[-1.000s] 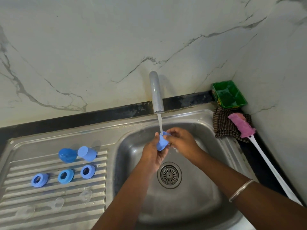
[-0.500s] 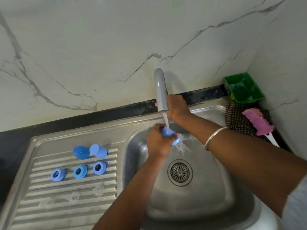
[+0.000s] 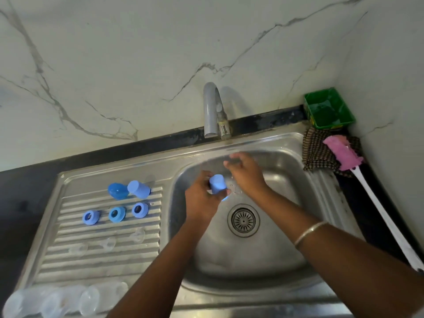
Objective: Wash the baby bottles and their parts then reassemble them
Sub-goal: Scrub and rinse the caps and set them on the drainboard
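My left hand (image 3: 200, 200) holds a light blue bottle cap (image 3: 217, 184) over the steel sink basin (image 3: 286, 180). My right hand (image 3: 245, 171) hovers just beside it, fingers spread, holding nothing. No water runs from the grey tap (image 3: 211, 111). On the ribbed drainboard (image 3: 68, 260) lie two more blue caps (image 3: 138, 189), three blue screw rings (image 3: 117, 214) in a row, and three clear teats (image 3: 109, 243) below them. Clear bottles (image 3: 66, 301) lie on their sides at the near left edge.
A pink bottle brush (image 3: 344, 152) with a long white handle rests on a checked cloth (image 3: 316, 154) right of the sink. A green tray (image 3: 328, 109) sits in the back right corner. The drain (image 3: 243, 220) is in the basin's middle.
My right hand has come off the tap area and dropped down beside the cap. The water stream has stopped. My left hand still holds the cap.
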Motion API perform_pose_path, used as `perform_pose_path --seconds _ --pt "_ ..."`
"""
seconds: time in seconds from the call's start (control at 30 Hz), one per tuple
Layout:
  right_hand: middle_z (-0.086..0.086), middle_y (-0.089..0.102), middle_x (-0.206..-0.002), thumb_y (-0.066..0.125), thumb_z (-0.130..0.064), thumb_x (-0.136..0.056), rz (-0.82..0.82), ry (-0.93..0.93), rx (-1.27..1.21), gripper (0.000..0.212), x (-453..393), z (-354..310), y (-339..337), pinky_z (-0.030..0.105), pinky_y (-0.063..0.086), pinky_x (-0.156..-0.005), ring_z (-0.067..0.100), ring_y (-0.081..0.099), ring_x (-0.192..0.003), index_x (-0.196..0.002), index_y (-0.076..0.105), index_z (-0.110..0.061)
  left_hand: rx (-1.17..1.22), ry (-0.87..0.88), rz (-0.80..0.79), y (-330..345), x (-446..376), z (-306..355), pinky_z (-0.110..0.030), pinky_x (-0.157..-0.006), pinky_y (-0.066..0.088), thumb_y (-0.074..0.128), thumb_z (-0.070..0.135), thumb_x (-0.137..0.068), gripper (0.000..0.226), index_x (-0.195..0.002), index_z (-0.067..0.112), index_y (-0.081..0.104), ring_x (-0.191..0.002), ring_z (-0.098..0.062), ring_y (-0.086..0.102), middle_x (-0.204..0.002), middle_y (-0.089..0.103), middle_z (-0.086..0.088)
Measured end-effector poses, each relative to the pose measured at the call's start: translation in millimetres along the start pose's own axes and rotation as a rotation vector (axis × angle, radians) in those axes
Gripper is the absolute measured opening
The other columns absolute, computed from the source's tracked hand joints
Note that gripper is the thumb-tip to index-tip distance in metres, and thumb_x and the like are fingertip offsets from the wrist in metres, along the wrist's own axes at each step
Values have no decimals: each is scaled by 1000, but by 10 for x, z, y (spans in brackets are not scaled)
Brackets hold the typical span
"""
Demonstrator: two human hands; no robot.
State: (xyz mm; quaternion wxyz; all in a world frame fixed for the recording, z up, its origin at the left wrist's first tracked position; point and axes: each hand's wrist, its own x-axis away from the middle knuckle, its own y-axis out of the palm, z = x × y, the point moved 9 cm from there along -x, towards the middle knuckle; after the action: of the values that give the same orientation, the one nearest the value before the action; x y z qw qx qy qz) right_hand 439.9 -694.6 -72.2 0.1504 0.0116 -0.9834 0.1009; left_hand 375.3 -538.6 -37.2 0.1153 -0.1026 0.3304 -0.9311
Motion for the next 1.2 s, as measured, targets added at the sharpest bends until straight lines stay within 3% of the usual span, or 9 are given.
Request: perform_pose_path --seconds 0.1,0.23,0.33,0.43,0.63,0.77,0.9,1.0,1.2 --pt "-1 72 -96 71 -51 -77 -177 95 -101 36 434 320 131 29 51 -70 20 71 -84 -106 64 -31 42 -46 -34 13 257 -126 -5 -68 46 92 31 -67 50 -109 24 67 -78 10 64 -88 71 13" --pt "-8 70 -96 78 -41 -82 -330 81 -6 40 830 500 217 26 51 -70 12 70 -89 -118 64 -32 41 -76 -61 50 596 -257 -16 -73 54 90 22 -69 51 -113 21 65 -84 -4 70 -93 74 7" --pt "-17 68 -89 85 -27 -77 -335 -4 93 32 993 519 242 23 53 -75 3 65 -79 -103 67 -31 45 -63 -87 68 804 -276 -11 -67 50 86 9 -68 44 -105 23 67 -81 -4 69 -89 74 11" --pt "-5 72 -81 85 -19 -77 -386 64 68 22 1103 665 272 32 59 -71 14 69 -70 -92 71 -26 7 -35 -147 102 995 -317 -6 -69 46 86 11 -69 38 -102 26 73 -84 3 66 -91 73 18" --pt "-6 69 -97 78 -41 -77 -268 -20 412 25 1122 803 221 34 53 -84 19 66 -92 -95 66 -28 -73 -141 -187 -16 1156 -711 -5 -74 45 77 20 -83 20 -102 24 71 -84 2 65 -89 71 14" --pt "-5 71 -96 65 -60 -71 -114 -115 320 46 1141 369 196 35 55 -83 19 68 -89 -107 66 -32 -22 -152 -121 -239 1039 -834 -10 -74 46 71 18 -88 10 -94 26 72 -78 9 63 -86 72 14" --pt "-5 71 -104 73 -47 -82 -31 -366 444 41 1183 -107 349 28 52 -79 16 67 -91 -117 64 -29 -22 -106 -112 -433 925 -969 -7 -78 43 67 16 -89 18 -90 34 69 -81 10 63 -87 71 19" --pt "0 70 -106 74 -45 -80 -103 -268 780 34 1153 -7 600 31 49 -76 28 66 -101 -109 64 -29 -66 -89 -127 -558 897 -1152 -17 -84 47 65 18 -89 16 -100 28 72 -90 -3 67 -94 73 13" --pt "3 71 -106 76 -40 -79 -53 -224 755 36 1200 -68 1036 38 55 -84 29 67 -100 -110 67 -24 -74 -21 -62 -881 862 -1445 -24 -86 48 62 18 -89 24 -110 22 71 -93 -12 66 -100 73 7"
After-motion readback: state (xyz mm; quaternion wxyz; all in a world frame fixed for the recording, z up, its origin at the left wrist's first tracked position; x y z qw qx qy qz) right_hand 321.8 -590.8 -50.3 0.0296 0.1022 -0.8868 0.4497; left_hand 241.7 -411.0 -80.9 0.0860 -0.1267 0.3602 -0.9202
